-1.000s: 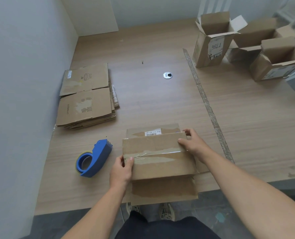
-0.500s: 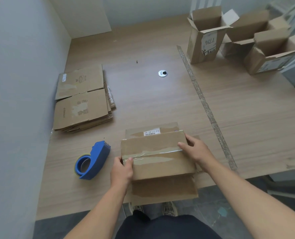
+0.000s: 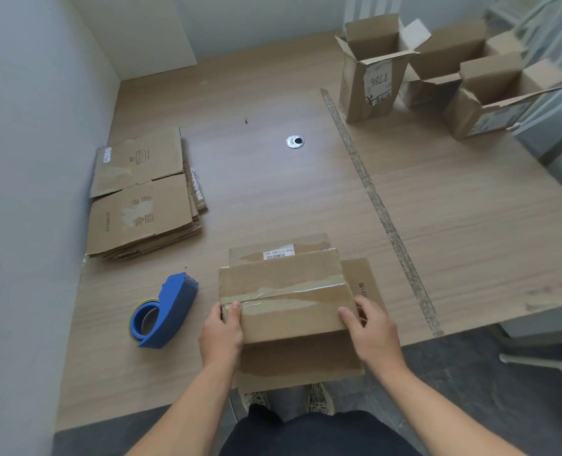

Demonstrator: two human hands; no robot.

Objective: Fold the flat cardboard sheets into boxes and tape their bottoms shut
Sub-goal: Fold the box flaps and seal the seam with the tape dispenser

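Observation:
A folded cardboard box [image 3: 286, 284] stands bottom-up at the near edge of the wooden table [image 3: 454, 232], with clear tape along its closed bottom seam. My left hand [image 3: 222, 330] grips the box's left side, thumb on the taped seam. My right hand [image 3: 370, 327] grips its near right corner, thumb on top. A blue tape dispenser [image 3: 164, 311] lies on the table just left of the box. A stack of flat cardboard sheets [image 3: 141, 195] lies at the left by the wall.
Three open folded boxes stand at the far right: one marked 7786 [image 3: 373, 70], one behind [image 3: 447, 60], one at the right edge [image 3: 496, 97]. A tape strip [image 3: 378, 205] runs along the table. A round metal grommet [image 3: 294, 141] sits mid-table.
My right hand slid from the box's far right edge toward me to its near right corner. The left hand stays on the left side.

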